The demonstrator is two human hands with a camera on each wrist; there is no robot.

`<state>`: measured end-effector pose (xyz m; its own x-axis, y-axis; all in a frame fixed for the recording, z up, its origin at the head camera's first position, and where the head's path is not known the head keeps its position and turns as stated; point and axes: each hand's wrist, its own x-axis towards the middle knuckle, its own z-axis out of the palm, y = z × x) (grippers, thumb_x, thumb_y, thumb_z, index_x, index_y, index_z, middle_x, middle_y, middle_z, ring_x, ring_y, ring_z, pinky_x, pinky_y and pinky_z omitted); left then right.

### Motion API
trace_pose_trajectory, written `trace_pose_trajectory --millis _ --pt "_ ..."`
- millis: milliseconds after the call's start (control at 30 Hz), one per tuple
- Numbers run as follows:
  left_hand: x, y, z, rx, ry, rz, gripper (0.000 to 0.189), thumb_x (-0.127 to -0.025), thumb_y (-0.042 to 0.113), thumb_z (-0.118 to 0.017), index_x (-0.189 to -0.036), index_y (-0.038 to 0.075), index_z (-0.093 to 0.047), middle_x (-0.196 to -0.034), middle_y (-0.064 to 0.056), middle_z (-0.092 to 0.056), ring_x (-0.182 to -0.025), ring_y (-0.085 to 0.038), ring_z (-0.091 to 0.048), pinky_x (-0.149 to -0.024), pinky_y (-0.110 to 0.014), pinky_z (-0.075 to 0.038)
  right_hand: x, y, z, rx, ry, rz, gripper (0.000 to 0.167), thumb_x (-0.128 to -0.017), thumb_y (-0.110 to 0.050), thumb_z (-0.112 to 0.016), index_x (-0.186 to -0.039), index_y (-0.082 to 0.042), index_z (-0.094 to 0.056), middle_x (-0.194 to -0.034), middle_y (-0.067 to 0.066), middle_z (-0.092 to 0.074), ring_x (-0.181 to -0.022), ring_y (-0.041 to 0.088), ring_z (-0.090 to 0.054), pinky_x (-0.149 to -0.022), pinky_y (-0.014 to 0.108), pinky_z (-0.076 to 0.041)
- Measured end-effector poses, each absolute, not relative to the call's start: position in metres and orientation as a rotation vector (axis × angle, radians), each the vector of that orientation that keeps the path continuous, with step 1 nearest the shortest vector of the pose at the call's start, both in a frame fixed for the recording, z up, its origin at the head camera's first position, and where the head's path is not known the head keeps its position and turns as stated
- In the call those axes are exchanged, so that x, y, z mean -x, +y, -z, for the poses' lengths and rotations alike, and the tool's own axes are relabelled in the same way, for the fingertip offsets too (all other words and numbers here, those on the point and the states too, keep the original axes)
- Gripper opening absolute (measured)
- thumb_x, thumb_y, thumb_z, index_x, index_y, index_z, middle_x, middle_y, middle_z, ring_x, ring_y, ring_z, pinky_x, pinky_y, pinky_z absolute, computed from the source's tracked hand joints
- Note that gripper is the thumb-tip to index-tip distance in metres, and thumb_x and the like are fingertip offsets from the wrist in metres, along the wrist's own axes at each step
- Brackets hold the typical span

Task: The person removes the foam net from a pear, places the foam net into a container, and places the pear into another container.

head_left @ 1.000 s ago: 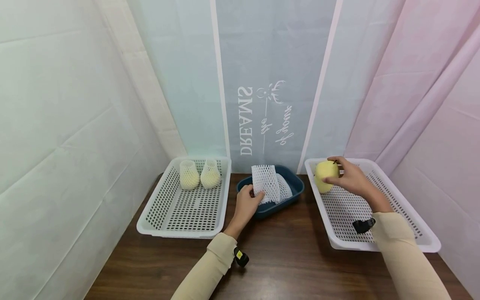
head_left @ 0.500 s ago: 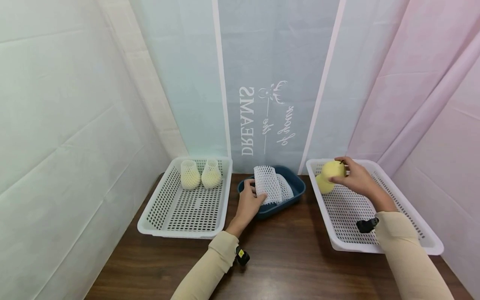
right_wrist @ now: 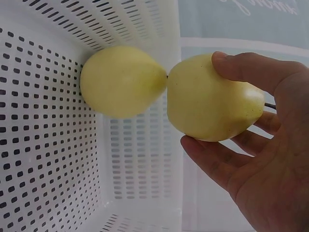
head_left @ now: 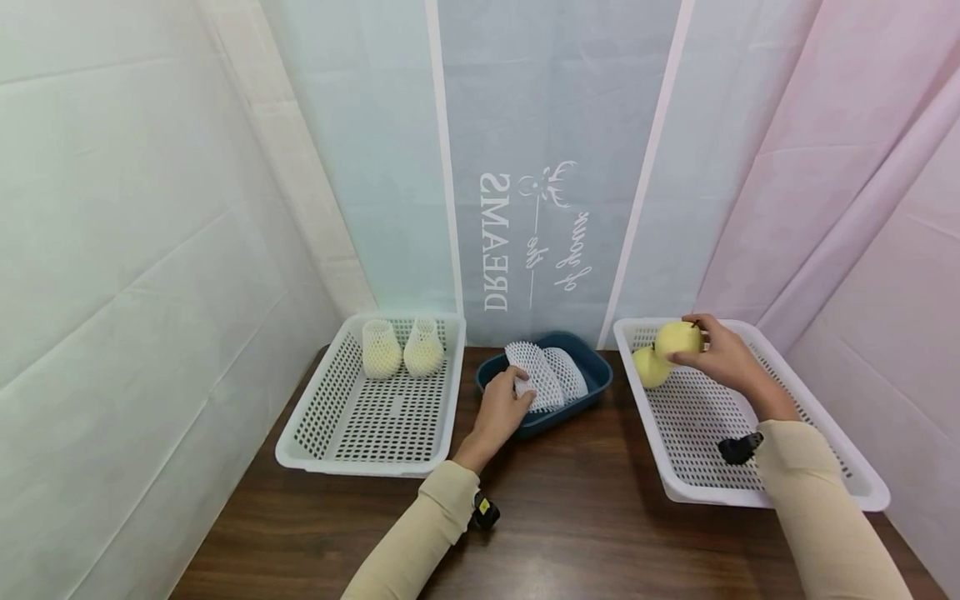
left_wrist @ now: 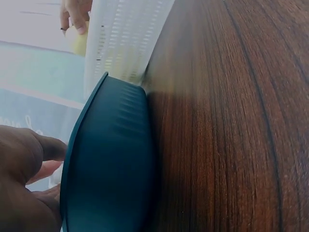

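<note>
The pear (right_wrist: 205, 104) is up in the right hand (head_left: 723, 354), at the right of the head view, over the upper left part of the right basket (head_left: 693, 454). Its long axis slants there, stem (head_left: 696, 325) to the upper right, blunt base to the lower left; in the right wrist view it lies nearly level, stem right. Thumb and fingers clamp it from opposite sides, covering part of it. A second pear (head_left: 651, 372) stands narrow end up in that basket's upper left corner, partly hidden behind the first; whether the two touch I cannot tell.

The left hand (head_left: 501, 408), near the centre, pinches the lower left edge of a net (head_left: 538, 379), whose long axis runs from upper left to lower right. In the left wrist view, the tray (left_wrist: 111, 154) hides its fingertips. A second net (head_left: 568, 375) lies in the tray, overlapped by the first.

At centre left, two wrapped pears (head_left: 382, 354) stand in the left basket (head_left: 371, 467). Forearms cover parts of the bench (head_left: 577, 508); the lower edge cuts them off.
</note>
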<state>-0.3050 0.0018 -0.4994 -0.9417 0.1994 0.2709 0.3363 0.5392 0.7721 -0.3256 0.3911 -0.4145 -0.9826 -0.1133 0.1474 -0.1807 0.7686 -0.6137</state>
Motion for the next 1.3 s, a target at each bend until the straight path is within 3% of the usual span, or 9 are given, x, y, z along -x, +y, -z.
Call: trace_pose_trajectory --millis 167,300,433,533,700,933,1067,1200,1300 --pt "0.305 0.005 0.499 0.467 -2.685 1.251 0.029 -0.106 0.015 -0.066 -0.132 0.003 -0.067 -0.097 -0.008 -0.066 -0.068 -0.014 -0.056 -0.059 -0.027 -0.047 0.326 0.397 0.417 -0.202 -2.872 -1.017 0.086 -0.097 -0.028 -0.078 -0.157 0.012 -0.031 -0.150 0.046 -0.042 -0.134 0.067 -0.045 -0.100 0.072 -0.049" --pt "0.304 0.008 0.499 0.462 -2.732 1.119 0.027 -0.104 0.013 -0.066 -0.129 0.003 -0.071 -0.120 -0.016 -0.067 -0.080 -0.021 -0.064 -0.069 -0.032 -0.053 0.326 0.401 0.420 -0.211 -2.852 -1.003 0.082 -0.096 -0.023 -0.078 -0.154 0.014 -0.033 -0.147 0.046 -0.045 -0.132 0.067 -0.046 -0.099 0.071 -0.048" --pt "0.303 0.008 0.500 0.431 -2.757 1.150 0.027 -0.105 0.011 -0.064 -0.130 0.002 -0.069 -0.149 -0.023 -0.047 -0.069 -0.017 -0.058 -0.064 -0.030 -0.051 0.326 0.403 0.422 -0.213 -2.841 -0.971 0.079 -0.095 -0.019 -0.078 -0.152 0.015 -0.035 -0.143 0.046 -0.048 -0.128 0.065 -0.049 -0.098 0.070 -0.048" --pt "0.303 0.008 0.500 0.411 -2.750 1.195 0.029 -0.105 0.009 -0.063 -0.133 0.001 -0.067 -0.158 -0.024 -0.034 -0.057 -0.012 -0.048 -0.055 -0.025 -0.045 0.326 0.405 0.423 -0.207 -2.845 -0.957 0.078 -0.096 -0.020 -0.078 -0.152 0.015 -0.036 -0.143 0.046 -0.048 -0.128 0.065 -0.050 -0.097 0.070 -0.048" --pt "0.303 0.009 0.501 0.428 -2.754 1.095 0.026 -0.105 0.010 -0.063 -0.130 0.003 -0.068 -0.140 -0.018 -0.038 -0.060 -0.012 -0.047 -0.056 -0.025 -0.044 0.325 0.407 0.424 -0.184 -2.863 -0.957 0.080 -0.096 -0.021 -0.078 -0.153 0.016 -0.034 -0.143 0.047 -0.047 -0.128 0.066 -0.048 -0.098 0.072 -0.048" --pt "0.303 0.011 0.502 0.491 -2.781 0.818 0.023 -0.104 0.018 -0.067 -0.121 0.003 -0.074 -0.119 -0.012 -0.045 -0.096 -0.021 -0.042 -0.080 -0.031 -0.046 0.326 0.410 0.425 -0.161 -2.887 -0.929 0.081 -0.096 -0.023 -0.077 -0.152 0.017 -0.034 -0.141 0.048 -0.048 -0.124 0.064 -0.051 -0.096 0.070 -0.049" --pt "0.303 0.012 0.503 0.510 -2.773 0.668 0.018 -0.103 0.021 -0.069 -0.107 0.005 -0.077 -0.113 -0.012 -0.049 -0.095 -0.023 -0.037 -0.082 -0.034 -0.040 0.329 0.412 0.427 -0.165 -2.899 -0.896 0.080 -0.095 -0.024 -0.078 -0.150 0.017 -0.036 -0.139 0.048 -0.050 -0.121 0.062 -0.054 -0.094 0.068 -0.049" --pt "0.304 0.012 0.505 0.542 -2.743 0.540 0.018 -0.101 0.022 -0.070 -0.093 0.009 -0.078 -0.114 -0.013 -0.058 -0.098 -0.025 -0.044 -0.086 -0.037 -0.040 0.331 0.413 0.428 -0.160 -2.925 -0.875 0.080 -0.094 -0.025 -0.078 -0.149 0.017 -0.037 -0.140 0.048 -0.048 -0.121 0.062 -0.054 -0.095 0.068 -0.049" --pt "0.305 0.012 0.505 0.579 -2.727 0.474 0.019 -0.102 0.023 -0.069 -0.094 0.010 -0.081 -0.115 -0.010 -0.066 -0.104 -0.026 -0.054 -0.094 -0.040 -0.044 0.332 0.413 0.428 -0.151 -2.954 -0.870 0.080 -0.095 -0.026 -0.077 -0.149 0.017 -0.036 -0.140 0.049 -0.047 -0.121 0.061 -0.054 -0.095 0.069 -0.048"
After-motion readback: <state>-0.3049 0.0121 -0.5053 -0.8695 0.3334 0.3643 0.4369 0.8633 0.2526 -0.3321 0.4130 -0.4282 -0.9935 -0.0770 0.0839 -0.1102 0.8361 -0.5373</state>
